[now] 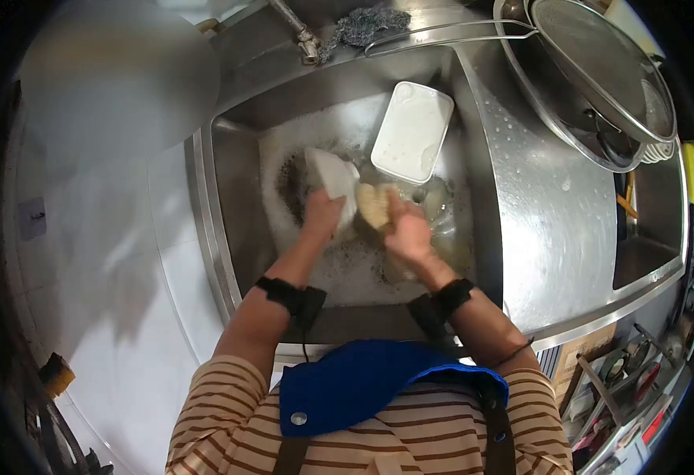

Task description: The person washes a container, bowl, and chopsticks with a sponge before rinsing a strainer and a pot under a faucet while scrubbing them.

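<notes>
White dish is mid-scrub over the middle of the sink, I'd say. The left hand grips it, and the right hand presses a sponge against it. Suds everywhere, no rinse yet. White tray at the sink's back wall probably waits too.

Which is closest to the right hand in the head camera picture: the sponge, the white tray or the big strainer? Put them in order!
1. sponge: held in the right hand, over the sink.
2. white tray: just behind, at the sink's back.
3. strainer: far up right, outside the sink.
The left hand grips a white dish beside the sponge.
</notes>
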A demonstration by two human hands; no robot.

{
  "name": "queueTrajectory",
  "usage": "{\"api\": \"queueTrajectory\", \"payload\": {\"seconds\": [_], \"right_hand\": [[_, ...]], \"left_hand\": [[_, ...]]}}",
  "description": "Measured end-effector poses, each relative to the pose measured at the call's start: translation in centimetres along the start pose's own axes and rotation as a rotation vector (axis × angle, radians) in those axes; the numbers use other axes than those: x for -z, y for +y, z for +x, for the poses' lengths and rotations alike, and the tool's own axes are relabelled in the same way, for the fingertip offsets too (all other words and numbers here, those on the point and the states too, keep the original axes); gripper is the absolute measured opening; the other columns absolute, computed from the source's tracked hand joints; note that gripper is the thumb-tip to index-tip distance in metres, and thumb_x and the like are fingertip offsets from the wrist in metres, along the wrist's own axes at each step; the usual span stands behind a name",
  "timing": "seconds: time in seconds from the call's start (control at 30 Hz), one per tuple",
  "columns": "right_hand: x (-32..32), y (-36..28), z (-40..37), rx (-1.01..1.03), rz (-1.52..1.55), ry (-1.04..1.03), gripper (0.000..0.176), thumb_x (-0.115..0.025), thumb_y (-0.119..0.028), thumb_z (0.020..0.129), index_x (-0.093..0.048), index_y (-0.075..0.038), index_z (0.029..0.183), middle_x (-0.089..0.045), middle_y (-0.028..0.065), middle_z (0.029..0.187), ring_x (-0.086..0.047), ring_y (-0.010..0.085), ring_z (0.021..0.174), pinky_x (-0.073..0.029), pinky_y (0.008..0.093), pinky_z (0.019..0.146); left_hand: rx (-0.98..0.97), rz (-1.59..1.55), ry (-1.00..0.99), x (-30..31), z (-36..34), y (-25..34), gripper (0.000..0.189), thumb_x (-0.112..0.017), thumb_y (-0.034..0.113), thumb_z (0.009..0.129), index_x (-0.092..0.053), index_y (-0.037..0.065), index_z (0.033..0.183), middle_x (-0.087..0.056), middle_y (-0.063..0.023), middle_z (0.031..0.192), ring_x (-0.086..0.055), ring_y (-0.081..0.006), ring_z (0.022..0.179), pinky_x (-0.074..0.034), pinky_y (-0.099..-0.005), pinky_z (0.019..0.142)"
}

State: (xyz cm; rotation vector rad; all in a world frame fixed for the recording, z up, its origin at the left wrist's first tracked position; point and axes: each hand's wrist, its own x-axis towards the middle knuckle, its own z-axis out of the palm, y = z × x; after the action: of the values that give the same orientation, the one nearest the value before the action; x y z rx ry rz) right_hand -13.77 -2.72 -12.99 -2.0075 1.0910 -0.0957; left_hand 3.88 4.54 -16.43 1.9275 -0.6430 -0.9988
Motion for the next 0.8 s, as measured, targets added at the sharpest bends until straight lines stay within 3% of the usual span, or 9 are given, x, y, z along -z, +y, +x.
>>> {"api": "queueTrajectory", "payload": {"seconds": [0.03,0.1,0.2,0.37,0.43,0.53,0.6,0.73,0.8], "right_hand": [[0.6,-2.7,-0.7,0.034,-0.002,0.005,0.068,-0.059,-0.010,0.066,-0.035,-0.010,0.130,-0.050,0.0179,0.104,-0.048,0.0361,0.096,-0.044,0.0433,0.078],[-1.0,-5.7,-1.4,0.217,-0.056,0.146,0.064,-0.057,-0.009,0.067,-0.039,-0.013,0.128,-0.049,0.0188,0.103,-0.048,0.0365,0.096,-0.045,0.0428,0.078],[-1.5,-7.6,-1.5,0.257,-0.037,0.120,0.062,-0.056,-0.011,0.067,-0.041,-0.016,0.127,-0.049,0.0188,0.099,-0.048,0.0364,0.094,-0.044,0.0428,0.078],[-2.7,-1.1,0.8,-0.005,-0.082,0.359,0.052,-0.055,-0.011,0.070,-0.050,-0.015,0.121,-0.054,0.0177,0.084,-0.053,0.0321,0.080,-0.047,0.0399,0.070],[-2.3,1.7,2.5,-0.047,0.067,0.211,0.047,-0.054,-0.011,0.071,-0.053,-0.014,0.118,-0.056,0.0185,0.079,-0.055,0.0317,0.075,-0.047,0.0385,0.068],[0.2,1.6,6.0,-0.140,0.370,-0.036,0.039,-0.052,-0.011,0.074,-0.057,-0.013,0.113,-0.060,0.0198,0.073,-0.057,0.0320,0.067,-0.046,0.0366,0.067],[1.9,0.2,6.3,-0.183,0.527,-0.124,0.037,-0.050,-0.011,0.075,-0.058,-0.012,0.111,-0.061,0.0201,0.071,-0.058,0.0327,0.064,-0.046,0.0361,0.067],[0.5,-4.7,3.9,0.317,-0.143,0.173,0.045,-0.054,-0.004,0.068,-0.058,-0.017,0.111,-0.055,0.0144,0.087,-0.055,0.0306,0.079,-0.048,0.0381,0.066],[-2.5,-5.0,0.0,0.519,-0.175,0.312,0.046,-0.056,-0.006,0.066,-0.057,-0.015,0.111,-0.052,0.0126,0.085,-0.051,0.0332,0.082,-0.047,0.0390,0.066]], "left_hand": [[-0.005,-0.001,-0.001,1.0,-0.5,0.9,0.023,-0.045,0.000,0.078,-0.057,0.000,0.097,-0.062,-0.0137,0.082,-0.062,-0.0284,0.078,-0.050,-0.0407,0.071],[0.290,-0.917,0.048,2.3,-2.3,2.8,0.031,-0.045,0.001,0.082,-0.050,-0.001,0.112,-0.059,-0.0111,0.100,-0.059,-0.0246,0.091,-0.047,-0.0401,0.082],[0.319,-1.164,0.148,2.8,-5.2,5.0,0.036,-0.047,-0.003,0.081,-0.045,-0.001,0.117,-0.053,-0.0110,0.113,-0.054,-0.0261,0.101,-0.043,-0.0395,0.090],[0.131,-1.099,0.111,5.6,-8.2,3.0,0.037,-0.053,-0.005,0.078,-0.048,-0.002,0.114,-0.056,-0.0118,0.110,-0.054,-0.0243,0.102,-0.042,-0.0377,0.092],[0.147,-1.053,0.082,6.9,-9.4,3.9,0.036,-0.055,-0.005,0.077,-0.050,-0.003,0.112,-0.057,-0.0115,0.108,-0.056,-0.0234,0.101,-0.043,-0.0368,0.090],[0.181,-0.701,-0.305,7.4,-10.6,5.4,0.032,-0.059,-0.002,0.075,-0.056,-0.001,0.107,-0.061,-0.0089,0.099,-0.059,-0.0181,0.091,-0.046,-0.0303,0.082],[0.193,-0.025,-0.505,7.1,-10.6,6.6,0.030,-0.059,-0.001,0.075,-0.056,-0.004,0.104,-0.061,-0.0061,0.096,-0.060,-0.0178,0.088,-0.047,-0.0305,0.078],[0.205,-0.093,-0.486,4.5,-9.2,6.0,0.032,-0.060,-0.002,0.072,-0.059,0.002,0.104,-0.061,-0.0056,0.091,-0.057,-0.0102,0.079,-0.044,-0.0222,0.069],[0.248,-0.495,-0.234,3.4,-6.8,2.0,0.032,-0.057,-0.003,0.073,-0.057,0.002,0.105,-0.061,-0.0058,0.095,-0.058,-0.0120,0.083,-0.045,-0.0240,0.070]]}}
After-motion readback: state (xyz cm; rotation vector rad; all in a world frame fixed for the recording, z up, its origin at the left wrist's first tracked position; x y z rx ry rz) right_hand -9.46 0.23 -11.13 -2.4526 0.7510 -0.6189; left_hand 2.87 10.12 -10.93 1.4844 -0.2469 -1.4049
